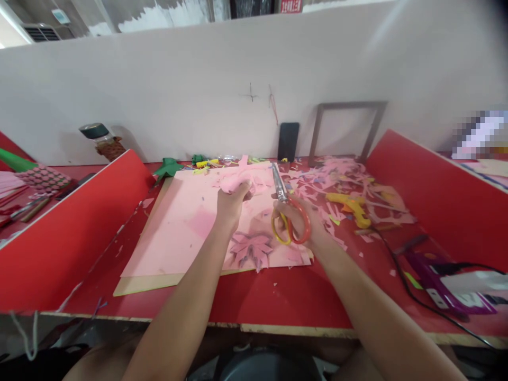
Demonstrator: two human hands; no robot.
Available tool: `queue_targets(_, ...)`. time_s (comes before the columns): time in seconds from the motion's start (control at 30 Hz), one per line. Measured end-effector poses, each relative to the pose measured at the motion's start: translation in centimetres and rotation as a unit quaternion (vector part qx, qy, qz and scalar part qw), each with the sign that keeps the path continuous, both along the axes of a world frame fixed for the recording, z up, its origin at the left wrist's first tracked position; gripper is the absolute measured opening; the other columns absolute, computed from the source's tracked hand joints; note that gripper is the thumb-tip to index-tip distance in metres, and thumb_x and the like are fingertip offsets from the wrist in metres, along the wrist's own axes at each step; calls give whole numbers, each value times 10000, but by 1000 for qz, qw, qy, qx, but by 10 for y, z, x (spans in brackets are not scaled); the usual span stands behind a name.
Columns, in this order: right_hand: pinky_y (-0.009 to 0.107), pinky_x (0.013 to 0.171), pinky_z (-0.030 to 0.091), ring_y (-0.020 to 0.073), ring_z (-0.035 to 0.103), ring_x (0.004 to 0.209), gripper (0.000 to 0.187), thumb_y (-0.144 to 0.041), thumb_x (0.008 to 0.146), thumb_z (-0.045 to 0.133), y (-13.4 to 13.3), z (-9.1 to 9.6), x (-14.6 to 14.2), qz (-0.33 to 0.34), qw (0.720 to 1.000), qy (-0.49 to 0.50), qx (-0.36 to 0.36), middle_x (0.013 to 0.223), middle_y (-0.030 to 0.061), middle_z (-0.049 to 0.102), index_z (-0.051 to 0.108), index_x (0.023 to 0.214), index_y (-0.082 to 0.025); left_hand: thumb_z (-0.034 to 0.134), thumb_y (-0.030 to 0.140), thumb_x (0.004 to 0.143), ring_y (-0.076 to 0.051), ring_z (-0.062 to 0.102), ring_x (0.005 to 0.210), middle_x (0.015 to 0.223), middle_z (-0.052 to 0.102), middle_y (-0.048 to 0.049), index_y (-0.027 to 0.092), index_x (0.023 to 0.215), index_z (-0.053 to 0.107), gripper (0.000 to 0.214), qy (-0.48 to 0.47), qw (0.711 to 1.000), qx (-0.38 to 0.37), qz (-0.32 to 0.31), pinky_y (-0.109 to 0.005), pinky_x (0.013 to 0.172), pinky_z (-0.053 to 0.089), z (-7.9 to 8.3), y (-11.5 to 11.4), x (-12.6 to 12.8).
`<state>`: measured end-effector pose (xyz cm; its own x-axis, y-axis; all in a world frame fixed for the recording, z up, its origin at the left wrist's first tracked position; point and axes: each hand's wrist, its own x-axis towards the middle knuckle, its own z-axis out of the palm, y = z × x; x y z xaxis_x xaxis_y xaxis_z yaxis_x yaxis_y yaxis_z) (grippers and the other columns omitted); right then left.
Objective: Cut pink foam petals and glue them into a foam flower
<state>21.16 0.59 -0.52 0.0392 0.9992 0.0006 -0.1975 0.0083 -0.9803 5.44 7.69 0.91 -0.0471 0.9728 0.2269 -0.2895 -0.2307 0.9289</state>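
My left hand [232,200] is closed on a folded piece of pink paper [238,181], held just above a large pink sheet [178,227]. My right hand [305,219] grips scissors [286,209] with orange and yellow handles. Their blades point up and away, close to the right of the held paper. A cut pink leaf shape [251,248] lies on the sheet below both hands.
Pink paper scraps [341,177] litter the red table [278,296] at the right, with a yellow glue gun [351,205]. A purple device with a black cord [440,283] lies far right. Red dividers [71,227] flank the workspace. A dark phone [288,141] and grey frame [345,129] lean on the white wall.
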Motion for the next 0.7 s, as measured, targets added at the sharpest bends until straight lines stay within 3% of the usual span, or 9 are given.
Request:
queue_targets(0.1, 194, 341, 314, 69, 381, 369, 474, -530, 722, 788, 2, -3, -1, 25, 1000, 15, -9, 552, -98, 495, 580, 1013, -220, 807, 372, 686, -93, 523, 549, 645, 600, 7, 157, 700, 697, 242, 3, 1000, 1, -4, -240, 570, 464, 2, -1, 0)
queue_targets(0.2, 210, 347, 293, 71, 350, 367, 444, -556, 717, 781, 4, -6, 2, -28, 997, -70, 19, 538, -101, 438, 606, 952, -222, 807, 381, 693, -94, 529, 545, 629, 593, 11, 156, 696, 701, 248, -1, 1000, 7, -8, -239, 567, 472, 3, -1, -1)
queue_targets(0.3, 229, 452, 362, 108, 463, 488, 383, -541, 742, 770, 5, -7, 7, -86, 956, -262, 100, 598, -48, 514, 653, 890, -208, 808, 357, 688, -100, 539, 549, 650, 617, 0, 150, 721, 716, 229, -6, 1000, 2, 4, -247, 573, 494, 1, 1, -1)
queue_targets(0.4, 246, 550, 393, 148, 532, 602, 348, -534, 803, 717, 4, -8, 10, -77, 906, -390, 148, 666, -2, 598, 670, 895, -202, 787, 322, 698, -106, 547, 544, 648, 626, -3, 148, 740, 726, 189, 4, 1000, 7, 15, -256, 583, 517, -2, 3, -2)
queue_targets(0.53, 246, 567, 385, 148, 516, 559, 346, -543, 838, 663, 5, -12, 10, -62, 885, -433, 157, 604, -17, 570, 653, 915, -206, 757, 295, 714, -113, 559, 534, 607, 608, 5, 149, 733, 725, 150, 9, 1000, 14, 9, -267, 594, 541, -3, 4, -3)
queue_targets(0.7, 241, 556, 368, 130, 476, 518, 329, -540, 842, 636, 8, -18, 11, -42, 890, -425, 156, 582, -44, 515, 609, 906, -218, 767, 326, 716, -117, 597, 557, 662, 652, -20, 140, 741, 719, 194, -8, 1000, 7, -6, -271, 594, 561, -2, 2, -2)
